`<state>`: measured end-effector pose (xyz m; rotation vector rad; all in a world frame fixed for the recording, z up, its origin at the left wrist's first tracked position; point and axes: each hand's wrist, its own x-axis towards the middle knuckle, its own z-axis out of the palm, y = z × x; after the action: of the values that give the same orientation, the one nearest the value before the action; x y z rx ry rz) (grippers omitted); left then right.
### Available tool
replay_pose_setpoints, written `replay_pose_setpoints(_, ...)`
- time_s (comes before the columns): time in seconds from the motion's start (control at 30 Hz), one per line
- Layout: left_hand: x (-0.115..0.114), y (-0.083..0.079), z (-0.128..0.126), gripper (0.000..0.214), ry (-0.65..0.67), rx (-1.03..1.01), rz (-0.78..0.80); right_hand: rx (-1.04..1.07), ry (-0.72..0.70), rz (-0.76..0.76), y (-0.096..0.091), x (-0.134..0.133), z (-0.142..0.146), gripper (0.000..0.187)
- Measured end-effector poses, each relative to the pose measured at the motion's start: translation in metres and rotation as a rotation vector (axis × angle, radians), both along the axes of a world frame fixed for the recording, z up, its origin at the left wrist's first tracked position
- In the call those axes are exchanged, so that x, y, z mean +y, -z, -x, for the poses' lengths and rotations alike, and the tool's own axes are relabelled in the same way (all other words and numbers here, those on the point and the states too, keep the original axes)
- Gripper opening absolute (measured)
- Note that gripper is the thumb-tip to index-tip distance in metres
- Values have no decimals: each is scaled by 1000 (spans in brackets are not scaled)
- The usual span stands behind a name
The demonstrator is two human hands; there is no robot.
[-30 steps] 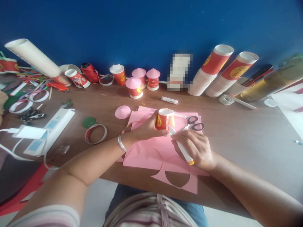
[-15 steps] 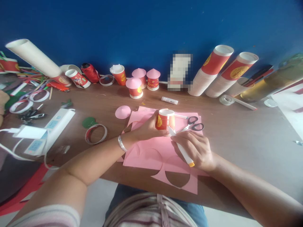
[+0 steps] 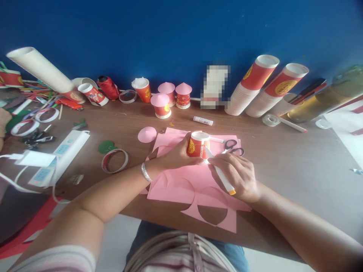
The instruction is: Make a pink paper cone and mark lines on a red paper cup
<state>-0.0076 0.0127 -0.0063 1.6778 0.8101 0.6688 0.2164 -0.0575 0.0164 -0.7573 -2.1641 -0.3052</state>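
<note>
My left hand [image 3: 181, 153] wraps around a red paper cup [image 3: 196, 148] with gold print, holding it base up over the pink paper. A narrow white upright strip shows on the cup's side. My right hand [image 3: 236, 173] grips a white marker pen [image 3: 225, 181] with a yellow end; its pointed tip is close to the cup's side, and I cannot tell whether it touches. Under both hands lie pink sheets [image 3: 170, 185] with round holes cut out. Black-handled scissors [image 3: 231, 145] rest on them just beyond my right hand.
Behind stand cups with pink cone tops [image 3: 160, 105], a loose pink cone [image 3: 147, 134], a glue stick [image 3: 203, 120] and stacked paper cups [image 3: 252, 87]. On the left are a power strip [image 3: 61, 155] and a cup ring [image 3: 124, 160]. A tape roll [image 3: 271, 120] lies right.
My right hand and the marker pen have shifted slightly right, and the tip sits a little higher beside the cup. The cup has turned or moved very slightly in my left hand.
</note>
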Motion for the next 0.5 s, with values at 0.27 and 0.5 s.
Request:
replay_pose_setpoints(0.27,1,9,0,65,0,-51,11,-23,2,-5,0,-2,1,23)
replay_pose_setpoints(0.5,-1,5,-1,61,-21,-17,7,-27,-34,15,-1,-4,4,24)
